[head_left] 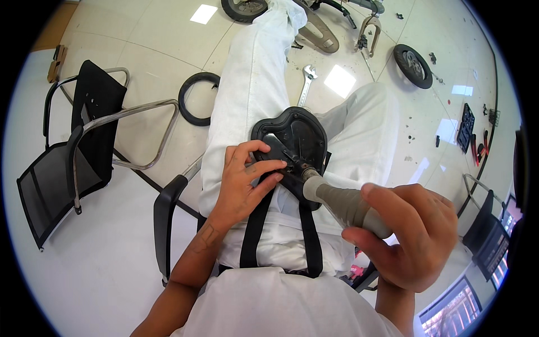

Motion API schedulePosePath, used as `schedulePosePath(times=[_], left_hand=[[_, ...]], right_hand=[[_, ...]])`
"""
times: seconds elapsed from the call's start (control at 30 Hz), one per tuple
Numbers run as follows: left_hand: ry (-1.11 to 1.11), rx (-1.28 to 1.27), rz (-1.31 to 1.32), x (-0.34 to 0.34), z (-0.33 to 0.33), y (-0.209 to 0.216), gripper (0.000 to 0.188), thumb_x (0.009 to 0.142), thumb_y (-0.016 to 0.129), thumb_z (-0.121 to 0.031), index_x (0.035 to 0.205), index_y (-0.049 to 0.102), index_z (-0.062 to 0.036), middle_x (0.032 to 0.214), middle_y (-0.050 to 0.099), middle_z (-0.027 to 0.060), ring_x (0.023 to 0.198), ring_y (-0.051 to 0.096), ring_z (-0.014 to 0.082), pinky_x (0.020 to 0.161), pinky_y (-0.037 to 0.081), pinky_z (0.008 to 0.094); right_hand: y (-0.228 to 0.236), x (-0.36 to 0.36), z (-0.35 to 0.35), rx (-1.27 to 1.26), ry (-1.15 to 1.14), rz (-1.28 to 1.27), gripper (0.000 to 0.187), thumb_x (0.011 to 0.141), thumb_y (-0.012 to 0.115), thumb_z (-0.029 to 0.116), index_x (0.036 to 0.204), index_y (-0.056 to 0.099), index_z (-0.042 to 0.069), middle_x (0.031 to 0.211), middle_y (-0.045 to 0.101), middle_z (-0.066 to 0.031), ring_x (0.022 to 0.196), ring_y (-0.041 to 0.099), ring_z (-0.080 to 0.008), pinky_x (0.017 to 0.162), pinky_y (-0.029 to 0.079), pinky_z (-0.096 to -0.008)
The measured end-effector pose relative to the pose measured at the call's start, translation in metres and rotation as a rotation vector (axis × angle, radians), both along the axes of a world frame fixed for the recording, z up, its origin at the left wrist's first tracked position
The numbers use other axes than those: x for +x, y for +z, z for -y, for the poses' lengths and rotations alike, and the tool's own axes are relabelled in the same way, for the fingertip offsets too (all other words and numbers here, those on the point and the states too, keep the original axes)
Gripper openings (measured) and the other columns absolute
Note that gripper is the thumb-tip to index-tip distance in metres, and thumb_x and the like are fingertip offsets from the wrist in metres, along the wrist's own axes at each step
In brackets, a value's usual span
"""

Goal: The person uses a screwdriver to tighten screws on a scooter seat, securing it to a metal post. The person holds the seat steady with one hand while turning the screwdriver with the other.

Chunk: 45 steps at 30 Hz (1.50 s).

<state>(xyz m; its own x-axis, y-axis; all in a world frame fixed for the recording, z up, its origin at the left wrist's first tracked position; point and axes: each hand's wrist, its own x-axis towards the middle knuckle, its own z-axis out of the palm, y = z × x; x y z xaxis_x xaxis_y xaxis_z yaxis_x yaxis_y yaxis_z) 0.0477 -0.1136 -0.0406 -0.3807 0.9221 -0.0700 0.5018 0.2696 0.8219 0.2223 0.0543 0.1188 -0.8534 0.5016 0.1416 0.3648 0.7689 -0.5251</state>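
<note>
A black bike saddle (303, 126) lies in my lap, its hollow underside facing up. My left hand (241, 174) curls over its near left side, fingertips resting on the underside. Those fingertips are close to a screwdriver's tip, and any small part under them is hidden. In my right hand (412, 233) is a screwdriver (337, 202) with a thick grey grip, held slantwise by the butt end. Its dark shaft points down into the saddle's underside; I cannot make out what the tip touches.
An adjustable wrench (306, 85) lies on the tiled floor beyond the saddle. Around it are a loose tyre (196, 98), a small wheel (412, 66), a bike frame (320, 31) and a black tool tray (465, 128). A mesh chair (84, 129) stands left.
</note>
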Motion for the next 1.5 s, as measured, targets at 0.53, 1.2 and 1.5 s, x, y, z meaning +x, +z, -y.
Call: schedulePosePath(times=[0.53,1.2,1.5], left_hand=[[0.027,0.004,-0.033,0.001,0.004,-0.002,0.026,0.077,0.077,-0.012,0.102,0.078,-0.019,0.118,0.053,0.0031,0.096,0.041,0.0219,0.086,0.038,0.0317],[0.029,-0.016,-0.018,0.003,0.001,-0.002,0.026,0.078,0.077,-0.011,0.102,0.077,-0.0195,0.12,0.055,0.0027,0.1,0.043,0.0235,0.087,0.04,0.0328],[0.02,0.006,-0.031,0.003,0.001,-0.006,0.027,0.075,0.076,-0.01,0.1,0.078,-0.019,0.119,0.055,0.0022,0.096,0.041,0.0216,0.086,0.039,0.0318]], right_hand=[[-0.009,-0.001,-0.001,0.002,0.079,-0.073,0.045,0.058,0.086,0.025,0.098,0.074,0.011,0.079,0.068,-0.0055,0.061,0.064,-0.0192,0.051,0.045,-0.0309],[0.002,-0.003,0.005,0.029,0.055,-0.005,0.034,0.068,0.081,0.025,0.096,0.074,0.008,0.08,0.069,-0.0074,0.065,0.069,-0.0228,0.059,0.053,-0.0276],[0.013,-0.006,0.008,-0.008,0.074,0.16,0.042,0.067,0.084,0.036,0.098,0.074,0.009,0.075,0.064,-0.0034,0.056,0.061,-0.0199,0.054,0.049,-0.0296]])
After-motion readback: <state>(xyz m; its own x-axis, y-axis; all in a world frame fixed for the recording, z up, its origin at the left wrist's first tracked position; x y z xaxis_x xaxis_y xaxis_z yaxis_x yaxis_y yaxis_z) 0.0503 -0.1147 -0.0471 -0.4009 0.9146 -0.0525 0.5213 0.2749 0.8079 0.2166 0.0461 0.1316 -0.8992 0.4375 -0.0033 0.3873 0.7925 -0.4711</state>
